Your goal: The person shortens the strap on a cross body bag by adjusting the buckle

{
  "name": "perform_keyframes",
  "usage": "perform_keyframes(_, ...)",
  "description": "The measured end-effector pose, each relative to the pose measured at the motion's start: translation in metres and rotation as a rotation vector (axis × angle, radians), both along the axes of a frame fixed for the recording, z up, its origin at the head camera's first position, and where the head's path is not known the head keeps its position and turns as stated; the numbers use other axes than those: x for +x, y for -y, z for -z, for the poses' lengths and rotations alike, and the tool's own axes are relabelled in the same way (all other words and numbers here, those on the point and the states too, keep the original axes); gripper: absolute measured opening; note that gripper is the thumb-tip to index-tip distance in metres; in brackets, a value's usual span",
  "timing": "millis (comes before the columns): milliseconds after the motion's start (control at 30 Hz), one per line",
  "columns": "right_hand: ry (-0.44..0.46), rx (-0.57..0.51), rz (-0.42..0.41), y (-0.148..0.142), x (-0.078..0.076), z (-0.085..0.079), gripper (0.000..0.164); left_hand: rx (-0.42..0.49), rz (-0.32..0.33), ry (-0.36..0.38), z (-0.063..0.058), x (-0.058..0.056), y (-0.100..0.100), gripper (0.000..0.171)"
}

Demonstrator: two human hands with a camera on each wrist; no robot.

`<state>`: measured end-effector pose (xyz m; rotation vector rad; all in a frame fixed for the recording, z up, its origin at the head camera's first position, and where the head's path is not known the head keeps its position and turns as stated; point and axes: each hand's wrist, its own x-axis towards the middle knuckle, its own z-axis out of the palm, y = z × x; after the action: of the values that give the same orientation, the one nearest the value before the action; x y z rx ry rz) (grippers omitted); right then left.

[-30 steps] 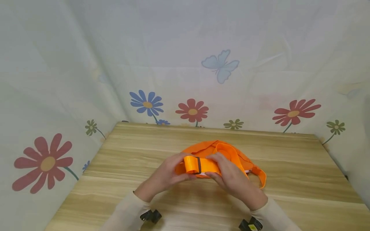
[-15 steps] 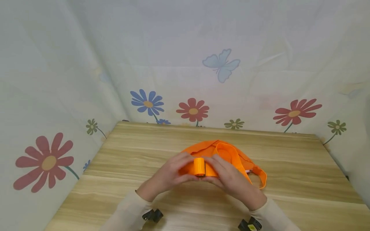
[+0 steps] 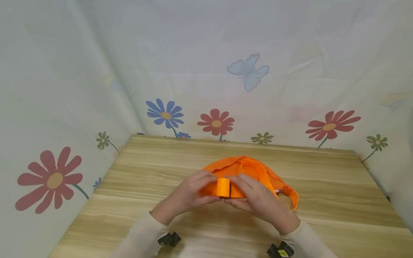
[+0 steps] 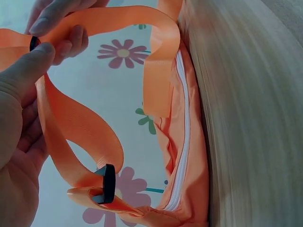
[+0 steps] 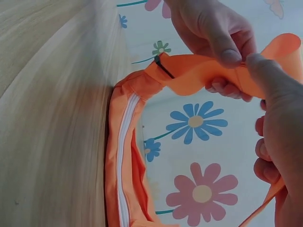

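Left hand (image 3: 189, 192) at eight o'clock from the orange bag's middle, right hand (image 3: 258, 196) at five: both have fingers curled with little gap, and we see each pinching the orange strap (image 3: 223, 187) between thumb and fingers, close by a black slider (image 4: 34, 43). Toward four to five o'clock from the centre of the head view, the orange bag (image 3: 226, 163) rests on the wooden table (image 3: 145, 161), just beyond the hands. As for progress, we judge the threading largely done: the strap appears to pass through the slider and turns back in a loop, and a second black slider (image 4: 109, 184) near the bag's left end also carries strap (our head view hides that one behind the left hand). The white zip (image 4: 185, 137) looks closed along the stretch we can see. What is left, in our judgement, is the slack: strap lies loosely curved over the bag, another bend sticks out at four o'clock, and nothing is drawn flat or tucked yet.
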<state>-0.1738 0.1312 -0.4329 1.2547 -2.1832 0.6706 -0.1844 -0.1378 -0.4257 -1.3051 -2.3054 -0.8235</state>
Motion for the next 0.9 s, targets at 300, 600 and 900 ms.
perform_keyframes(300,0.012,-0.013,-0.064,-0.002,-0.001,-0.003,0.048,-0.032,0.020,-0.005,-0.001,0.000,0.000,0.051)
perform_keyframes(600,0.077,-0.068,-0.114,-0.007,-0.001,-0.007,0.048,-0.078,-0.022,0.007,-0.004,0.003,0.006,0.054)
perform_keyframes(900,0.140,-0.042,-0.058,-0.017,0.000,-0.009,0.058,-0.108,-0.092,0.019,-0.006,0.007,0.030,0.056)
